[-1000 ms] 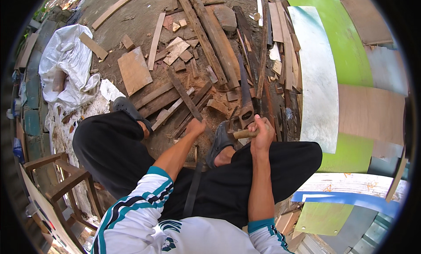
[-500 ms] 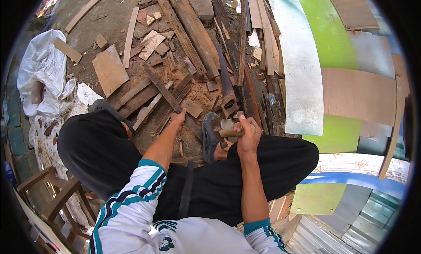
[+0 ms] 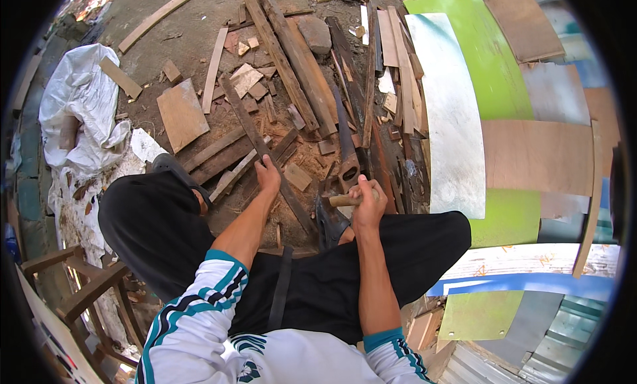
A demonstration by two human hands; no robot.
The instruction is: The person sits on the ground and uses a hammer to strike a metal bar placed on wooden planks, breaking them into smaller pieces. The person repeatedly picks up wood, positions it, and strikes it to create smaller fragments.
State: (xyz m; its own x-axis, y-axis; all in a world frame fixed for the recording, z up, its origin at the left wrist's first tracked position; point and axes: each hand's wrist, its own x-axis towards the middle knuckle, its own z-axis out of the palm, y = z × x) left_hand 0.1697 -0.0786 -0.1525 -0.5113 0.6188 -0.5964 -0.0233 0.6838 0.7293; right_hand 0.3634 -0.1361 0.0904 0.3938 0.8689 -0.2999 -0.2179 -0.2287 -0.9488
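Has a long dark wooden strip (image 3: 247, 119) slanted across the ground (image 3: 142, 19), nearer the close edge than the far one, with its lower end just beside the right shoe (image 3: 328, 228) and its upper end just left of some pale wood chips (image 3: 245, 79). Reaches farther toward the ground's far edge than a second ago, with more of its length showing above the left hand (image 3: 269, 177). Touches the strip along its left side with that hand, fingers straighter than half a second ago, when wrapped closer about it; cannot tell whether truly gripping now. Seems to mean a lighter control of the strip in the work at hand, perhaps easier to turn but less steady.

Keeps the right hand (image 3: 368, 201) closed round the handle of a hammer (image 3: 344, 200), much as before, near the right shoe and apart from the strip. Just beyond, untouched, a handsaw (image 3: 349, 164). Beneath and beside the strip, dark boards (image 3: 215, 152) and a small wood block (image 3: 298, 177). Farther out, two long brown beams (image 3: 277, 56) pointing toward the far edge. At the ground's left edge, a white sack (image 3: 86, 99); toward its right edge, a white panel (image 3: 451, 119).
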